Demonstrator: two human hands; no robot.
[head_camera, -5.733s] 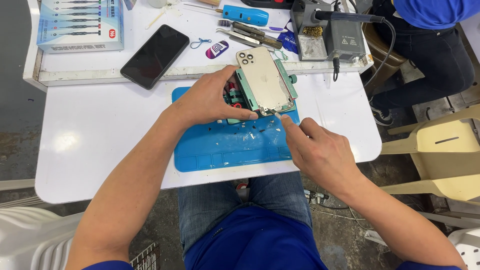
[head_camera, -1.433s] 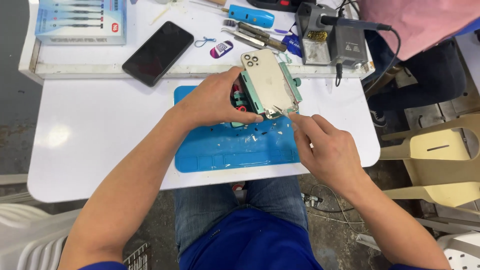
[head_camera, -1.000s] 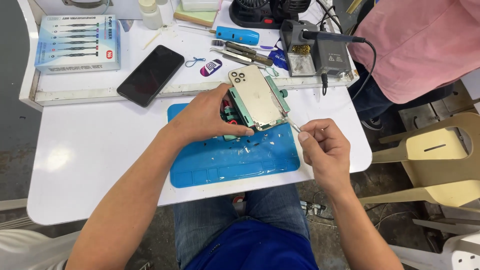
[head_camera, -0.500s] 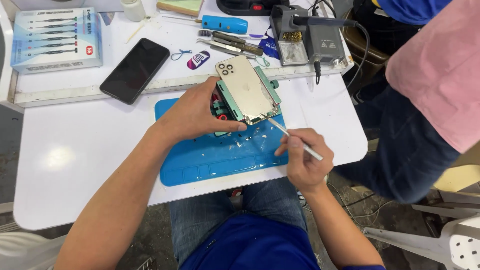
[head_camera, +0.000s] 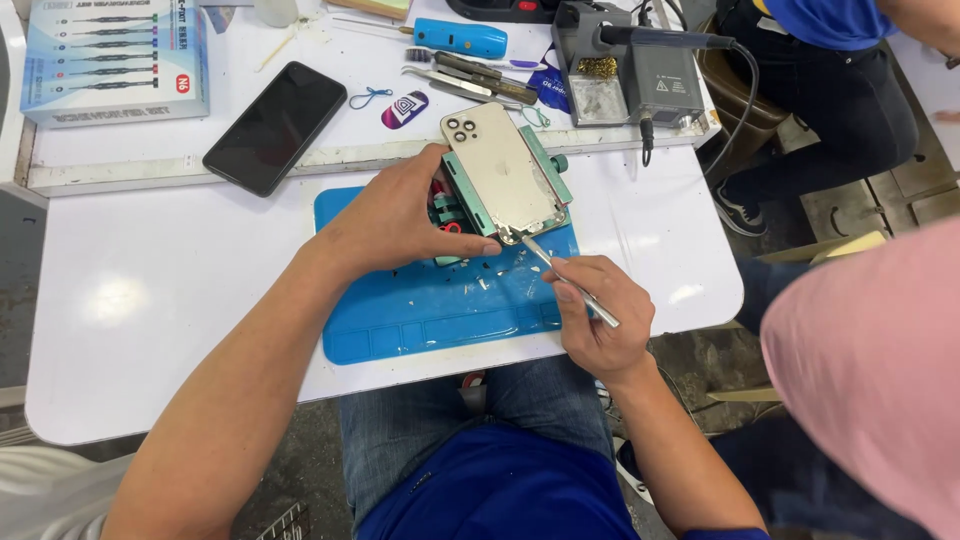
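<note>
White and flat, the table (head_camera: 150, 300) carries a blue rubber work mat (head_camera: 400, 320) near its front edge. On the mat, the left hand (head_camera: 400, 215) presses down beside a pale gold phone (head_camera: 505, 170) lying back side up in a green clamp holder (head_camera: 550, 175); its fingers are spread and bent, the thumb by the phone's near corner. The right hand (head_camera: 600, 315) is curled tight around a thin silver metal tool (head_camera: 570, 282), whose tip touches that same corner. Small white chips (head_camera: 500, 280) lie on the mat just below, so some of the back looks scraped off, but most of it is still on. The phone's long side runs from far-left to near-right, with the camera end pointing away. Farther off sit a black phone (head_camera: 275, 127), a blue tool box (head_camera: 110, 60) and a grey soldering station (head_camera: 650, 75). A person in pink (head_camera: 870, 390) stands at the right.
</note>
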